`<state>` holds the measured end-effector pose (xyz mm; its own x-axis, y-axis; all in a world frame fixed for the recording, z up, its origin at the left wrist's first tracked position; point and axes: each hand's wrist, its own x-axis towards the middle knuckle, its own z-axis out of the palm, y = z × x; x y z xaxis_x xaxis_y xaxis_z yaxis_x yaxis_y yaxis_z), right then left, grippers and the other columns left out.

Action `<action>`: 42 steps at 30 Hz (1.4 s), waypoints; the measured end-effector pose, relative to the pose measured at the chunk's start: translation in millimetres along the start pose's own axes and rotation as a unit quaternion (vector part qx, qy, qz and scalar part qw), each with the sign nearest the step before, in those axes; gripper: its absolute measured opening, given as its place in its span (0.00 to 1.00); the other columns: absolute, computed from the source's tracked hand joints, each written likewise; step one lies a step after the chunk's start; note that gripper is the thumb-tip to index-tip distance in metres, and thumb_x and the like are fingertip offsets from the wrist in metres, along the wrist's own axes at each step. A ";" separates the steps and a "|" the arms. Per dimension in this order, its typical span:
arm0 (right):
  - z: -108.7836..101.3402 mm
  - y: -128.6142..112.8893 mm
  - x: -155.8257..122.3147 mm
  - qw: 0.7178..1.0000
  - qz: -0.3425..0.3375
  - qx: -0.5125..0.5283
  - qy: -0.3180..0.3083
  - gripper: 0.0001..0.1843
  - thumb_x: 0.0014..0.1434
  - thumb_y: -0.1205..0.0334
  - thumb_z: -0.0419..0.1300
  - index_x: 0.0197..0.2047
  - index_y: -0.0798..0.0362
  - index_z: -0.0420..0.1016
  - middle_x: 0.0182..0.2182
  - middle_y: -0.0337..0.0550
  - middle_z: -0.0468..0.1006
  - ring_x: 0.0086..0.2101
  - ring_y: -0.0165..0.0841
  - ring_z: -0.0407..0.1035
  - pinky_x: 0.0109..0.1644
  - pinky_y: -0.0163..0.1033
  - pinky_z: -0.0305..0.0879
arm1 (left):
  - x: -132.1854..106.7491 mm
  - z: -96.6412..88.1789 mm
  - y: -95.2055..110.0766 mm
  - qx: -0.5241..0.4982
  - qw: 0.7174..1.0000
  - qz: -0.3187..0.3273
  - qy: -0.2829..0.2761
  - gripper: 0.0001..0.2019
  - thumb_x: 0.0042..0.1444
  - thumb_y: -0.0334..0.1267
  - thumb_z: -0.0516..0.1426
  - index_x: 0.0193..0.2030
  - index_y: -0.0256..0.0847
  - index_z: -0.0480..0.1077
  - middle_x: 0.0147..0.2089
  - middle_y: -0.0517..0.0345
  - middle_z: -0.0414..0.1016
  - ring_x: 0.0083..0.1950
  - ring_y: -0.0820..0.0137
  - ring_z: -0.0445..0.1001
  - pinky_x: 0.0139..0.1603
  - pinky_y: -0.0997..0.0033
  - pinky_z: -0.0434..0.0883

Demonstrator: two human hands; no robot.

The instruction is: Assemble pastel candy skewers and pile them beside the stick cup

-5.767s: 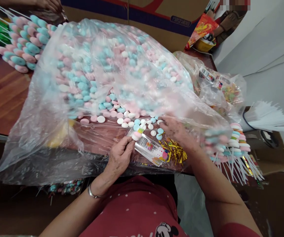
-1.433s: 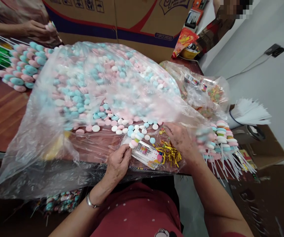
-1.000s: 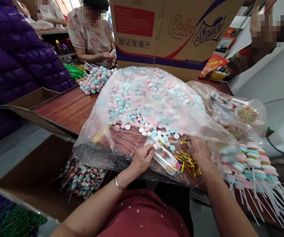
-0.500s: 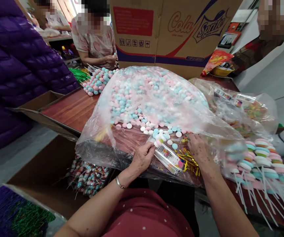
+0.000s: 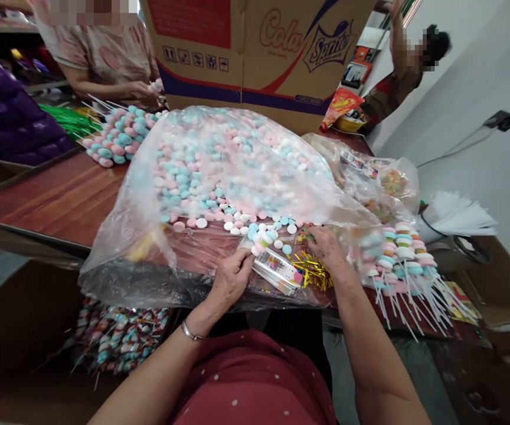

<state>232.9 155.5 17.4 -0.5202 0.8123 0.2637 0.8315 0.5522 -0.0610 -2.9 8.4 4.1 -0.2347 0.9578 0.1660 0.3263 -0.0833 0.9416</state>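
My left hand (image 5: 232, 276) is closed, thumb and finger pinching the end of a clear printed plastic wrapper (image 5: 277, 268) on the table. Pink and green candy pieces (image 5: 261, 241) show at the wrapper's upper end. With its fingers bent down, my right hand (image 5: 329, 251) is at a few small gummy candies (image 5: 303, 235); its fingertips are partly hidden. Gold twist ties (image 5: 310, 270) lie between the hands. Just beyond them, loose pink, blue and white marshmallows (image 5: 237, 223) spill from a large clear plastic bag (image 5: 246, 159).
Candy skewers (image 5: 405, 260) with white sticks lie at right. More skewers (image 5: 120, 133) sit far left, near a person (image 5: 104, 59). A cardboard box (image 5: 246, 71) stands behind. Below left, an open carton (image 5: 20, 319) holds wrapped skewers (image 5: 122, 330). Another person (image 5: 385, 88) is back right.
The view has swung to the right, so everything sits further left. My left hand keeps its place at the wrapper, and my right hand stays by the gummies.
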 end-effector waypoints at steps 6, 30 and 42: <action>-1.9 0.0 -2.3 1.000 0.012 0.003 -0.005 0.16 0.54 0.72 0.52 0.42 0.56 0.77 0.38 0.51 0.79 0.41 0.41 0.67 0.46 0.41 0.62 | -0.7 -0.3 1.0 0.007 1.000 -0.009 -0.006 0.11 0.59 0.42 0.51 0.33 0.39 0.70 0.22 0.64 0.64 0.26 0.72 0.64 0.28 0.76 0.60; -24.0 -18.6 0.9 0.925 0.130 0.355 0.040 0.12 0.52 0.64 0.55 0.37 0.52 0.79 0.37 0.41 0.82 0.40 0.36 0.73 0.47 0.42 0.66 | 0.1 -1.2 5.5 0.046 0.998 0.028 -0.022 0.12 0.59 0.40 0.50 0.34 0.38 0.74 0.24 0.62 0.69 0.27 0.73 0.66 0.30 0.77 0.62; -54.5 -59.9 7.8 0.777 0.148 0.605 -0.093 0.08 0.48 0.59 0.65 0.31 0.53 0.78 0.23 0.35 0.76 0.21 0.23 0.61 0.24 0.31 0.56 | 1.4 -1.4 3.9 0.074 0.995 0.048 -0.045 0.13 0.59 0.39 0.50 0.33 0.39 0.75 0.24 0.62 0.69 0.27 0.74 0.66 0.30 0.78 0.63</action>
<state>189.6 118.6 75.5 -0.4536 0.8884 -0.0708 0.1862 0.0168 -0.9824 -3.3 9.0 8.4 -0.1159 0.9686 0.2199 0.4757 -0.1402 0.8684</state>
